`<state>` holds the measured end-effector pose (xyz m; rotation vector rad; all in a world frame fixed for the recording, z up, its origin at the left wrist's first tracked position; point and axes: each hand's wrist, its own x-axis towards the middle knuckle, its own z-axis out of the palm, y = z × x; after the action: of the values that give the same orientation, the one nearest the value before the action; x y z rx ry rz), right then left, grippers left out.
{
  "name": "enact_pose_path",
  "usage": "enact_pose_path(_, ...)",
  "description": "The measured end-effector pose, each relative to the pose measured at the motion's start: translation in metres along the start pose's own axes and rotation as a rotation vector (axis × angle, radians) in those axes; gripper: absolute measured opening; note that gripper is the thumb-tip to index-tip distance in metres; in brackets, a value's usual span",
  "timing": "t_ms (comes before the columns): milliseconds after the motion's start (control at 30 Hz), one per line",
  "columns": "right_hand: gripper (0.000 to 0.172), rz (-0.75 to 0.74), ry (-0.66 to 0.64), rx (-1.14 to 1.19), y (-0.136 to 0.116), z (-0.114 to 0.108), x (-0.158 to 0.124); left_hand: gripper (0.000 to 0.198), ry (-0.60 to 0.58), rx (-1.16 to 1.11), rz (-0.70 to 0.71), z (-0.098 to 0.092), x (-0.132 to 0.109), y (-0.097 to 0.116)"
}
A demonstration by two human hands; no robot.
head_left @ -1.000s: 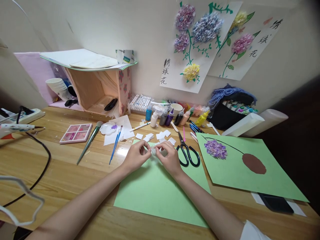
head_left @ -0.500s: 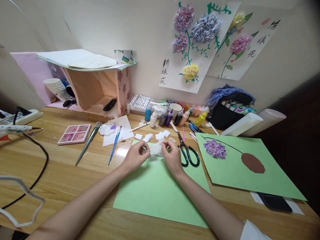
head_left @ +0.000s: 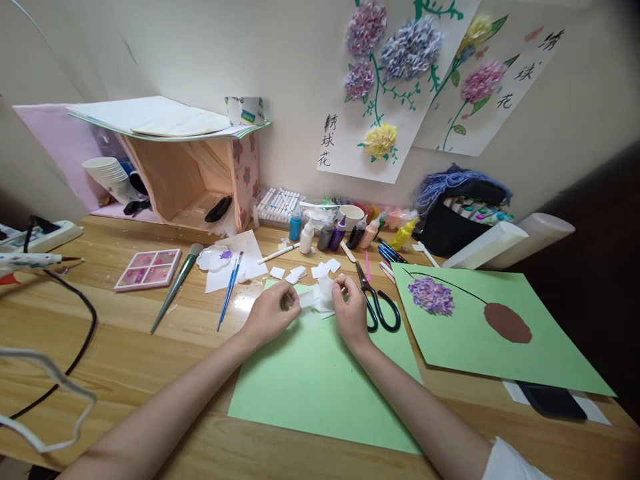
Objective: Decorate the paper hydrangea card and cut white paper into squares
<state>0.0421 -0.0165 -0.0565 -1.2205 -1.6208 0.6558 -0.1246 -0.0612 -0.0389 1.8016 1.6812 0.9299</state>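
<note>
My left hand (head_left: 273,312) and my right hand (head_left: 351,313) hover over the top of a light green sheet (head_left: 325,387). Thumb and fingers of the left pinch a thin, translucent white piece of tissue paper (head_left: 307,301). A second white piece of tissue paper (head_left: 325,292) is pinched at its edge by the right hand. Whether the two pieces are fully apart I cannot tell. Small white paper squares (head_left: 296,275) lie in loose stacks just beyond my hands. Black-handled scissors (head_left: 383,310) rest beside the right hand, partly on the green sheet.
To the right lies another green sheet (head_left: 550,320) with a purple paper flower (head_left: 431,296) and a brown oval (head_left: 507,323). Paint bottles (head_left: 337,235) line the back. Brushes (head_left: 175,290), a pink palette (head_left: 149,269) and a glue gun (head_left: 30,261) with a black cord are left.
My right hand has shifted slightly right, away from the left, bringing more of its white tissue paper into view. The left hand stays nearly in place.
</note>
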Motion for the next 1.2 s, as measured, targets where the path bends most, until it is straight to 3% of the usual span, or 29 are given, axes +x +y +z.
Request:
enact_pose_path(267, 0.003, 0.01, 0.014, -0.046, 0.002, 0.002, -0.001, 0.009, 0.117, 0.088, -0.138, -0.008, 0.007, -0.013)
enact_pose_path(400, 0.019, -0.051, 0.088, -0.072, -0.001, 0.002, -0.004, 0.018, 0.165, 0.12, -0.166, -0.006, 0.005, -0.01)
enact_pose_path(500, 0.017, -0.157, -0.004, -0.082, -0.007, 0.001, -0.005, 0.018, 0.17, 0.205, -0.17, -0.006, 0.002, -0.004)
enact_pose_path(700, 0.014, -0.289, -0.189, -0.105, -0.014, 0.0, -0.007, 0.017, 0.016, 0.345, -0.159, -0.009, -0.003, 0.006)
enact_pose_path(900, 0.013, -0.285, -0.214, -0.09, -0.013, 0.0, -0.006, 0.021, -0.065, 0.143, -0.169, -0.011, 0.003, 0.0)
enact_pose_path(1033, 0.013, -0.317, -0.285, -0.111, -0.015, 0.0, -0.006, 0.022, 0.051, -0.114, -0.09, -0.009, 0.005, -0.001)
enact_pose_path(1200, 0.006, -0.325, -0.318, -0.124, -0.016, 0.0, -0.006, 0.018, 0.157, -0.226, 0.005, -0.009, 0.002, 0.005)
